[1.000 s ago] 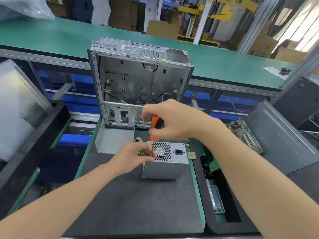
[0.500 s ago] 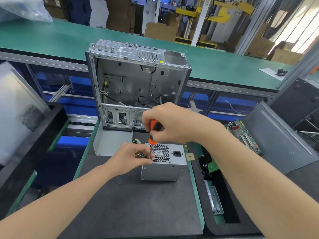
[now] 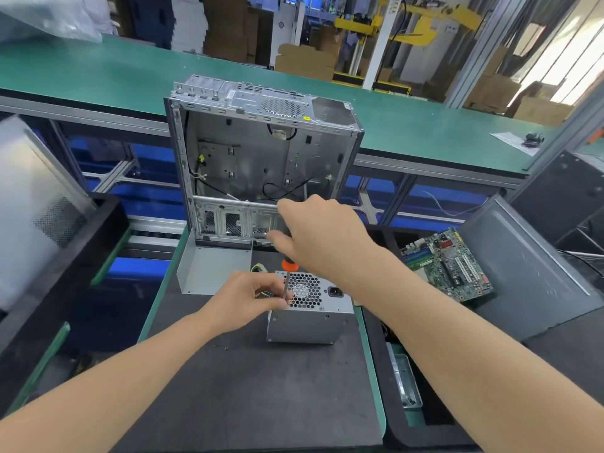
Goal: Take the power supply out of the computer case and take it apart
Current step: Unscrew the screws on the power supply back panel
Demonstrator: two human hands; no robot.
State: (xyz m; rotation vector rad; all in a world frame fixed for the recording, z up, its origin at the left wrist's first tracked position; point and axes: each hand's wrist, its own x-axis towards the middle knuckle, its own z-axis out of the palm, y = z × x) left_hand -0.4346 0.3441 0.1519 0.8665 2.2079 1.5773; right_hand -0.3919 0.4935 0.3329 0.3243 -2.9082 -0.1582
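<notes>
Power supply on the mat, screwdriver set at its top edge

Power supply [image 3: 307,325] sits on the dark mat [image 3: 261,393], out of the computer case [image 3: 261,152] and just in front of it. Its honeycomb fan grille and black mains socket face up. A bundle of coloured wires [image 3: 260,268] shows at its far left corner.

Screwdriver [image 3: 289,265]: orange handle, thin shaft, standing near upright with the tip at the left edge of the grille face. The exact contact point is hidden by fingers.

Right hand [image 3: 323,237] comes from above, fingers curled round the handle; only the handle's lower end shows. Left hand [image 3: 248,299] rests at the unit's left side, thumb and fingertips pinching the shaft low down.

Case stands upright, open side toward the camera, mostly gutted, with a few black cables loose inside. A bare grey metal panel [image 3: 209,269] leans at its lower left.

Right of the mat: a green motherboard [image 3: 447,263] lying on a dark grey side panel [image 3: 529,276], and a small metal tray [image 3: 405,384] in a black bin. A long green bench [image 3: 98,70] runs behind the case.
</notes>
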